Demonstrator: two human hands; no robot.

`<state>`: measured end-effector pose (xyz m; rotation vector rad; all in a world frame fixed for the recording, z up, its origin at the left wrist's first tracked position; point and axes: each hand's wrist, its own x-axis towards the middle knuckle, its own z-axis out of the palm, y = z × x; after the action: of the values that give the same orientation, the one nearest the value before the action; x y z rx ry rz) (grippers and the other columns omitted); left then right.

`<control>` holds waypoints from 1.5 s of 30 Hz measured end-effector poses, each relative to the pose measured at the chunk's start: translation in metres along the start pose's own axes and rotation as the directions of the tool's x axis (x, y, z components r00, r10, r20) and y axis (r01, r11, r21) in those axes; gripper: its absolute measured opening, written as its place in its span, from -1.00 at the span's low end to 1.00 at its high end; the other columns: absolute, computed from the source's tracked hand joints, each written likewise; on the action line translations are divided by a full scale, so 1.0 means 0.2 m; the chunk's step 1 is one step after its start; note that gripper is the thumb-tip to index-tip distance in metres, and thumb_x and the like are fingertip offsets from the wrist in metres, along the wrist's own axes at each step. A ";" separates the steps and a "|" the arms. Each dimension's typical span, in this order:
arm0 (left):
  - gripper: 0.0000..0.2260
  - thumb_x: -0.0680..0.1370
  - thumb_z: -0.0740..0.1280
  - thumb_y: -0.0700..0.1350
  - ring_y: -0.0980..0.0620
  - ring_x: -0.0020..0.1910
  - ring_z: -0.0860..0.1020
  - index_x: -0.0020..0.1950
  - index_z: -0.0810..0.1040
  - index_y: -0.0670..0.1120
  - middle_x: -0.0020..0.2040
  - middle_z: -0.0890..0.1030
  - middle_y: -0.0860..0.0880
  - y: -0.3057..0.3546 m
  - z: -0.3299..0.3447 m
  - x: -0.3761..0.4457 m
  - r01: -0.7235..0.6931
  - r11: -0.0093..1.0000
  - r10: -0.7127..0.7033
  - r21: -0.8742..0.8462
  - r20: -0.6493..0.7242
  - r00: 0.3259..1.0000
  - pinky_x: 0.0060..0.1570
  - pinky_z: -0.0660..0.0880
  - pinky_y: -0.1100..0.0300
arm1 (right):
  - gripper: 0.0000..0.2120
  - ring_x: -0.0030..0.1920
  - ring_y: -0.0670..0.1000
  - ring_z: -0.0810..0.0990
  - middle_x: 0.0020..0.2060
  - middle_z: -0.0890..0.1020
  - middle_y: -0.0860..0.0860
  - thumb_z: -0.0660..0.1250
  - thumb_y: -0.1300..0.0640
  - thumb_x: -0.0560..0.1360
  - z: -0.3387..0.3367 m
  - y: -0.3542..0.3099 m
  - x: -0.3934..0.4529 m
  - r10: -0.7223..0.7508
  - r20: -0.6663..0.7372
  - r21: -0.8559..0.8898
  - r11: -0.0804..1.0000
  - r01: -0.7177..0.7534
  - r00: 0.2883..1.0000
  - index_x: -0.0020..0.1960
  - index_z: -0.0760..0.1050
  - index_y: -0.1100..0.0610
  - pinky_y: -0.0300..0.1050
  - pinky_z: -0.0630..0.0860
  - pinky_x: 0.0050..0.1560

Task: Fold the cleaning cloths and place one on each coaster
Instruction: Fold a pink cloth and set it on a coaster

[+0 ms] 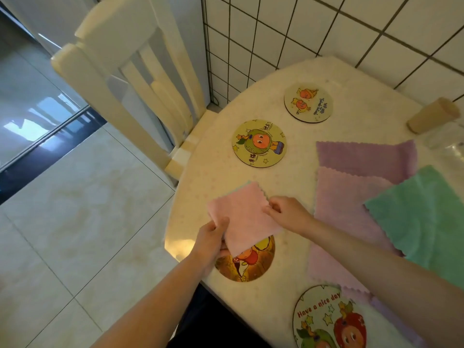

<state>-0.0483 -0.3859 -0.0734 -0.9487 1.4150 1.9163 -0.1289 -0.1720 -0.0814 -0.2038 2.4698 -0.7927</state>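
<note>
left hand [213, 237]: fingers curled round the near-left corner of the folded pink cloth [244, 217], thumb on top.
right hand [286, 213]: pinches the same cloth at its right edge, fingertips closed on the scalloped hem.
pink cloth: folded to a small square, held between both hands at the table's [251, 96] left edge, its near part covering the top of the brown coaster [247, 263].
bare coasters: green-character one [259, 143] further along the left edge; small one [308, 102] toward the far edge by the tiled wall [351, 28]; "Have a nice day" coaster [329, 318] at the near edge.
unfolded cloths: two purple [364, 156] [344, 212] and one green [424, 217], overlapping, right of the hands.
other: cork-stoppered glass jar [433, 115] at the far right; cream chair [130, 79] beside the table's left edge.
</note>
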 end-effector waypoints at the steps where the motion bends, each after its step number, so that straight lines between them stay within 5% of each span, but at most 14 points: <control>1: -0.72 0.61 0.23 0.00 -0.18 -0.04 0.67 0.21 0.50 -0.15 0.04 0.66 -0.19 0.00 0.00 0.00 0.006 1.000 -0.006 -0.002 -0.009 1.000 0.00 0.58 -0.21 | -0.60 -0.43 -0.01 0.27 -0.50 0.29 -0.03 0.30 0.00 0.51 0.00 0.00 0.00 -0.008 -0.005 0.007 1.000 0.008 1.000 -0.40 0.19 0.04 -0.08 0.18 -0.34; 7: -0.81 0.53 0.38 -0.04 -0.14 -0.11 0.67 0.02 0.58 -0.16 -0.07 0.67 -0.18 -0.07 0.02 -0.05 -0.087 0.994 0.094 0.072 -0.113 0.989 -0.08 0.62 -0.09 | -0.62 -0.41 -0.05 0.25 -0.47 0.30 -0.03 0.34 -0.04 0.46 -0.01 0.03 -0.03 -0.011 -0.029 0.064 0.998 0.013 1.000 -0.39 0.24 0.06 -0.10 0.16 -0.34; 10: -0.79 0.45 0.46 -0.02 -0.07 -0.27 0.65 -0.17 0.57 -0.16 -0.25 0.67 -0.11 -0.12 0.02 -0.07 -0.096 0.964 0.164 0.249 -0.270 0.949 -0.12 0.63 -0.08 | -0.63 -0.41 -0.04 0.27 -0.47 0.32 -0.03 0.34 -0.06 0.45 0.00 0.03 -0.04 0.015 -0.021 0.046 0.999 -0.014 1.000 -0.40 0.27 0.05 -0.09 0.17 -0.35; 14: -0.81 0.43 0.47 -0.03 0.03 -0.41 0.64 -0.17 0.53 -0.11 -0.32 0.66 -0.04 -0.14 0.03 -0.09 -0.058 0.900 0.245 0.431 -0.394 0.886 -0.20 0.63 -0.01 | -0.70 -0.35 0.02 0.39 -0.42 0.41 -0.02 0.33 -0.04 0.44 0.01 0.00 -0.02 0.083 0.016 -0.047 0.996 -0.082 0.996 -0.35 0.32 0.05 -0.10 0.24 -0.33; 17: -0.85 0.45 0.41 0.00 0.06 -0.38 0.63 -0.17 0.50 -0.04 -0.31 0.64 0.01 -0.14 0.04 -0.10 -0.049 0.809 0.326 0.586 -0.377 0.867 -0.19 0.63 0.04 | -0.81 -0.18 0.07 0.51 -0.21 0.53 0.02 0.33 0.00 0.40 -0.02 -0.07 0.02 0.109 0.033 -0.184 0.978 -0.101 0.993 -0.11 0.41 0.08 -0.09 0.40 -0.23; 19: -0.86 0.46 0.36 0.02 0.04 -0.30 0.62 -0.12 0.50 -0.02 -0.26 0.63 0.01 -0.14 0.06 -0.10 -0.033 0.761 0.346 0.649 -0.363 0.865 -0.20 0.61 0.06 | -0.63 -0.04 0.05 0.50 0.02 0.49 0.02 0.33 0.08 0.38 -0.04 -0.13 0.07 0.047 0.024 -0.194 0.980 -0.041 0.999 0.16 0.36 0.08 -0.06 0.48 -0.07; 24: -0.67 0.42 0.42 0.04 0.02 -0.19 0.53 0.03 0.45 -0.12 -0.08 0.56 -0.03 -0.13 0.12 -0.12 0.070 0.762 0.255 0.643 -0.398 0.881 -0.35 0.42 0.23 | -0.40 0.31 0.15 0.29 0.33 0.30 0.09 0.26 0.14 0.44 -0.04 -0.27 0.20 -0.072 0.089 -0.154 0.984 0.085 0.993 0.45 0.17 0.08 0.02 0.30 0.33; 29: -0.73 0.41 0.41 -0.05 -0.02 -0.16 0.51 0.01 0.44 -0.09 -0.10 0.54 -0.03 -0.14 0.17 -0.12 0.096 0.786 0.217 0.610 -0.419 0.882 -0.30 0.44 0.19 | -0.48 0.25 0.17 0.24 0.22 0.33 0.12 0.29 0.03 0.43 -0.06 -0.30 0.26 -0.034 0.256 -0.358 0.925 0.127 0.966 0.35 0.25 0.07 -0.02 0.30 0.14; 33: -0.77 0.37 0.42 -0.08 0.00 -0.16 0.55 -0.02 0.52 -0.06 -0.10 0.60 -0.04 -0.13 0.16 -0.11 0.086 0.834 0.161 0.545 -0.389 0.907 -0.25 0.50 0.17 | -0.44 0.27 0.19 0.21 0.21 0.31 0.17 0.28 -0.06 0.41 -0.08 -0.29 0.28 0.018 0.306 -0.459 0.879 0.131 0.952 0.35 0.29 0.11 0.05 0.33 0.18; 35: -0.80 0.37 0.43 -0.10 -0.03 -0.12 0.57 -0.05 0.54 -0.09 -0.10 0.61 -0.06 -0.13 0.15 -0.12 0.073 0.882 0.126 0.466 -0.382 0.915 -0.13 0.56 0.08 | -0.52 0.21 0.14 0.26 0.16 0.31 0.14 0.33 -0.06 0.38 -0.10 -0.29 0.27 -0.006 0.298 -0.381 0.916 0.125 0.955 0.23 0.37 0.11 0.01 0.36 0.14; 38: -0.76 0.37 0.46 -0.13 -0.07 -0.10 0.60 -0.06 0.50 -0.19 -0.10 0.63 -0.13 -0.12 0.14 -0.16 0.027 0.952 0.084 0.306 -0.344 0.935 -0.03 0.59 -0.01 | -0.60 -0.04 0.04 0.43 -0.06 0.45 0.02 0.40 -0.05 0.24 -0.17 -0.28 0.23 -0.048 0.276 -0.039 0.997 0.061 0.960 -0.02 0.41 0.09 -0.11 0.41 -0.12; 45: -0.76 0.46 0.42 -0.30 -0.14 -0.02 0.64 0.08 0.47 -0.22 0.03 0.61 -0.25 0.17 0.07 -0.12 -0.121 0.977 0.093 -0.175 -0.160 0.983 -0.04 0.62 0.07 | -0.61 -0.13 -0.02 0.64 -0.04 0.60 0.05 0.46 0.17 0.41 -0.45 -0.19 0.14 0.004 0.172 0.459 0.884 -0.084 0.985 0.21 0.48 0.11 -0.16 0.59 -0.17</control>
<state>-0.0633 -0.3826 -0.0328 -1.1459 1.4168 2.1231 -0.2011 -0.1679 -0.0105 -0.0334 2.0480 -1.2655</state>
